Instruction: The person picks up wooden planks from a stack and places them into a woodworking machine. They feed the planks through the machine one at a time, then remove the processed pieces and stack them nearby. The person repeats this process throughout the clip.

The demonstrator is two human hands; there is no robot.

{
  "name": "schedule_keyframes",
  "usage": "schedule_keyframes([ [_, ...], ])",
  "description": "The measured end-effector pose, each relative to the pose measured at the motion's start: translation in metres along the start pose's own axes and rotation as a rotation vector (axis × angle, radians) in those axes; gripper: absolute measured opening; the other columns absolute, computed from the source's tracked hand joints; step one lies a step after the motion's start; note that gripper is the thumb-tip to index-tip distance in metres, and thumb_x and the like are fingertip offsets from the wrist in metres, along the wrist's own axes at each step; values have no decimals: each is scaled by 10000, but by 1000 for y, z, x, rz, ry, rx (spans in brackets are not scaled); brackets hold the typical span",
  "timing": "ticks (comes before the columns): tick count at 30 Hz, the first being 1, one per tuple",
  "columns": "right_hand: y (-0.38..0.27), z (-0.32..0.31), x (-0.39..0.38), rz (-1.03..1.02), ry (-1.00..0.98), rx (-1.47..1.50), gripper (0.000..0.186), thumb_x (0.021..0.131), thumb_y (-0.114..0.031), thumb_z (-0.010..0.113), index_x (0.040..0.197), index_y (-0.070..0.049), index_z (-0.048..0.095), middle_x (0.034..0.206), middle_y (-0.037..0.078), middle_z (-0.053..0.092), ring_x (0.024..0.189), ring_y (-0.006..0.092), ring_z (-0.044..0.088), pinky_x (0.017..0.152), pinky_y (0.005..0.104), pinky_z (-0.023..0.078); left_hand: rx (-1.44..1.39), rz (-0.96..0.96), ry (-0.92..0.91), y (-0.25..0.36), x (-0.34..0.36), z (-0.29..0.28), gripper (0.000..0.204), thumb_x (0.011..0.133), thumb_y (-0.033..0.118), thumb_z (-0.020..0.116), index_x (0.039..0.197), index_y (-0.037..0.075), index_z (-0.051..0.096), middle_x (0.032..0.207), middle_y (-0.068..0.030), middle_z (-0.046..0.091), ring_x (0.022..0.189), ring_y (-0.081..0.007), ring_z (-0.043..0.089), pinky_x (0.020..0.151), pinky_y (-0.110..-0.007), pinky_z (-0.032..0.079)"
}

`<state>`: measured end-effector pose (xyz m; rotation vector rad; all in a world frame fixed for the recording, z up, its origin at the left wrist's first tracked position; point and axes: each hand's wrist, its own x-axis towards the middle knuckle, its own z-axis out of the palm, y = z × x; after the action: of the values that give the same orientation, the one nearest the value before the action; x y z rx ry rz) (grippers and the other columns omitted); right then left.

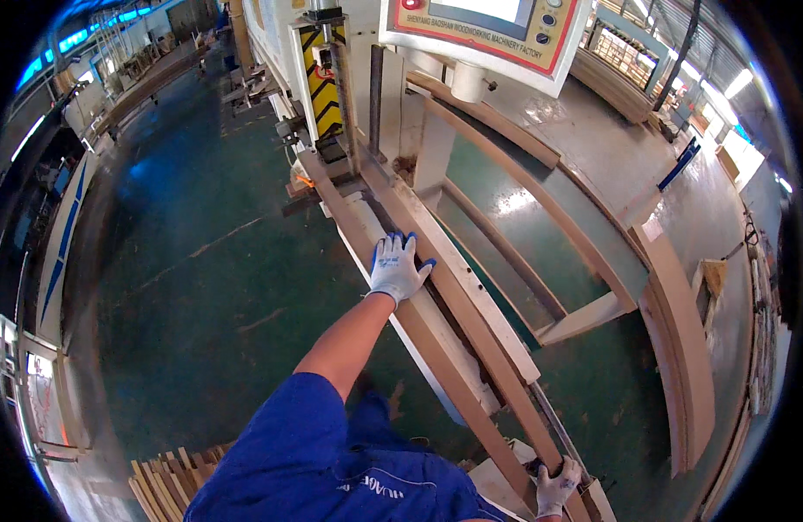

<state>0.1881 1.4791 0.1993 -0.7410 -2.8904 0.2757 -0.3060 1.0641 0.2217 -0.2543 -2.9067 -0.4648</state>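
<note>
Two long brown wooden boards, a left board [458, 378] and a right board [484, 342], lie side by side along the bed of a machine, with a narrow gap between them. My left hand [397, 270], in a white glove with blue fingertips, rests with fingers spread on the left board. Its thumb reaches across the gap toward the right board. Lower right, my right hand [558, 489], gloved the same way, curls over the near end of the right board. Part of its fingers is hidden.
A control panel [471, 39] hangs over the bed's far right. Beyond my left hand stands a machine column with a yellow and black striped plate [326, 87]. Right of the bed is a wooden frame [584, 322] and stacked long boards [684, 374]. Wood strips [171, 483] lie lower left.
</note>
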Motion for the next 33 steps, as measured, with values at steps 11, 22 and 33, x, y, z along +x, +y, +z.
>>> schedule_keyframes([
  [11, -76, 3, 31, 36, 4, 34, 621, 752, -336, 839, 1228, 6, 633, 1187, 220, 623, 1189, 426, 556, 1107, 527, 407, 1, -21, -38, 0, 1, -3, 840, 991, 583, 598, 1578, 6, 432, 1562, -296, 468, 1475, -444, 397, 1268, -525, 237],
  [22, -121, -8, 52, 18, 31, 109, 627, 756, -499, 854, 1141, -18, 734, 1081, 192, 714, 1067, 393, 659, 966, 527, 481, -102, 221, 61, 17, 22, -8, 591, 912, 422, 741, 1308, -10, 662, 1311, -253, 678, 1204, -424, 629, 1061, -528, 479],
  [33, -91, -7, 53, -3, -102, 90, 672, 836, -653, 746, 1137, -56, 690, 1127, 175, 685, 1131, 346, 640, 1015, 494, 478, 199, 35, -80, -14, 20, 20, 735, 1078, 522, 501, 1606, 20, 406, 1574, -298, 478, 1466, -435, 448, 1223, -521, 335],
])
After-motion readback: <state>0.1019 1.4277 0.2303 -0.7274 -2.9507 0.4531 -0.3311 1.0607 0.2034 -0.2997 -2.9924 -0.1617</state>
